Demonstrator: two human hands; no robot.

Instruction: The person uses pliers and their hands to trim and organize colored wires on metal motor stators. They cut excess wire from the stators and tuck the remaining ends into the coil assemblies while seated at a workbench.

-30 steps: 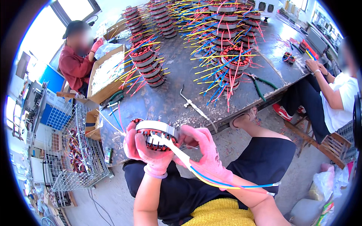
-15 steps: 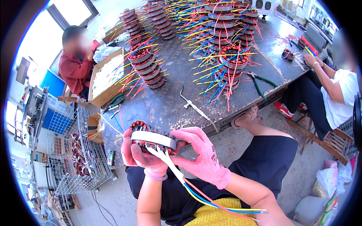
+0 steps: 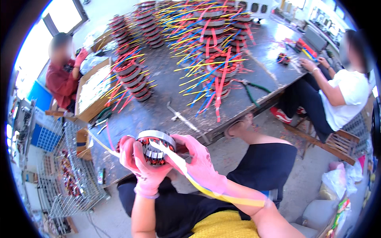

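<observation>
A: How are the hands set?
B: Both wear pink gloves. The left hand [image 3: 141,162] cups the left side of a wound ring core [image 3: 155,147]; the right hand [image 3: 200,160] grips its right side, a white sleeve [image 3: 175,159] with wires lying across it. The core is above the lap, by the near edge of the desk.
A: And the surface?
B: A dark, scuffed desk [image 3: 168,85], with a metal tool [image 3: 185,121] near that edge.
A: What stands in the way?
B: Stacked cores [image 3: 220,75] bristling with coloured wires hide much of the far side. One person [image 3: 63,79] sits left, another [image 3: 344,91] right.
</observation>
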